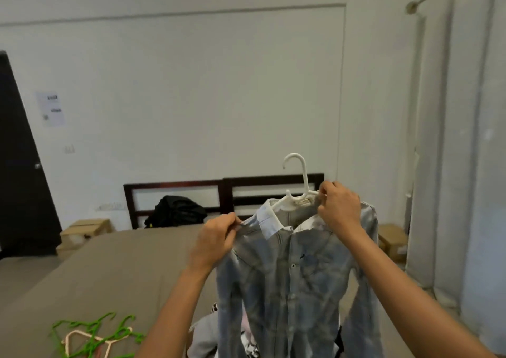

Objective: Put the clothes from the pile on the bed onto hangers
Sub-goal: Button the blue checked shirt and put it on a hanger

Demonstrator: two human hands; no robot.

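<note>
1. Hanging in the air above the bed (109, 261) is one pale blue checked shirt (290, 275). Its collar is draped over one white hanger (284, 203), whose hook points up.
2. Two hands are raised to the shirt's shoulders. The left hand (216, 237) pinches the fabric at the left shoulder seam, thumb and fingers closed on the cloth.
3. The right hand (339, 209) has its fingers curled round the shirt's other shoulder, just where the hanger's arm runs under the collar. Whether it also holds that arm cannot be told.
4. One pile of clothes (208, 333) lies on the bed directly below the shirt, grey and patterned pieces partly hidden by it.
5. Spare hangers lie tangled at the bed's near left corner. There are green hangers (90, 327), at least two by their hooks, and one pale pink hanger (82, 342) among them.
6. One black bag (175, 211) sits at the far end of the bed against the dark headboard (219, 186), which has two panels.
7. Two boxes stand on the floor: the left cardboard box (85, 229) beside the bed, and the right cardboard box (391, 240) near the curtain (465, 138).
8. One dark door (19, 166) stands at far left, with one printed sheet (50, 108) on the wall beside it.
</note>
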